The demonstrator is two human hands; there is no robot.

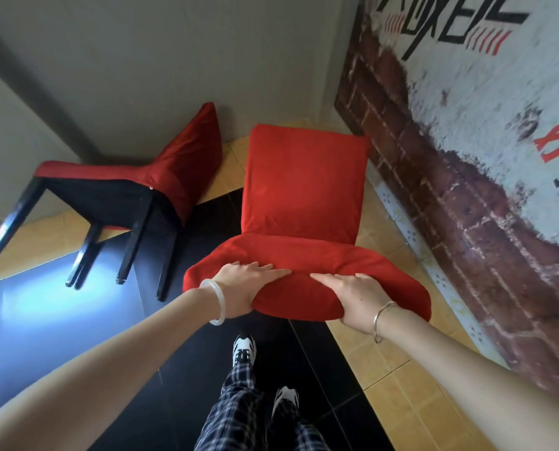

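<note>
Red fabric-covered chair (304,190) by the brick-print wall (450,190) was clasped at its seat's front edge by left hand (245,288) and right hand (353,297), fingers (271,271) flat on top, thumbs hidden. Beyond, a matching black-legged chair (180,164) lay tipped over, seemingly yet to be righted.

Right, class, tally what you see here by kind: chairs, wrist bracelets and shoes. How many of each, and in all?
Red fabric-covered chairs: 2 (near chair, tipped chair)
Wrist bracelets: 2 (white bangle, thin metal bracelet)
Black-and-white sneakers: 2 (left sneaker, right sneaker)
Total: 6
</note>
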